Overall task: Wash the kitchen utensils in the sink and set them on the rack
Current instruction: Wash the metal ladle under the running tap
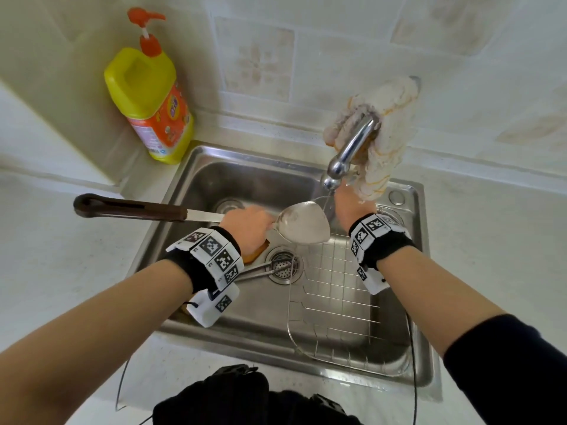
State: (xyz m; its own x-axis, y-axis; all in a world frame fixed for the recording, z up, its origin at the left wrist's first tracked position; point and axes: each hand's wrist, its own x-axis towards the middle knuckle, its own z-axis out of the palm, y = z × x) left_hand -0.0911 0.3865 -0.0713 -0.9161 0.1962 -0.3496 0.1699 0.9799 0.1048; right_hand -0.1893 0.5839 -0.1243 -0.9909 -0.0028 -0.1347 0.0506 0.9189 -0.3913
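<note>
My left hand (247, 223) grips the metal shaft of a long ladle-like spoon with a dark brown handle (129, 207). Its steel bowl (302, 222) is held level over the steel sink (196, 179), right under the faucet spout (333, 176), where a thin stream of water runs. My right hand (349, 201) reaches up behind the spoon bowl, under the faucet; its fingers are hidden. A wire rack (337, 305) lies inside the sink on the right. Metal tongs (264, 269) lie on the sink floor by the drain (283, 265).
A yellow dish-soap pump bottle (150, 99) stands on the counter at the sink's back left corner. A pale cloth (383, 130) is draped over the faucet. Something orange, likely a sponge (256, 251), shows under my left wrist. Pale counter surrounds the sink.
</note>
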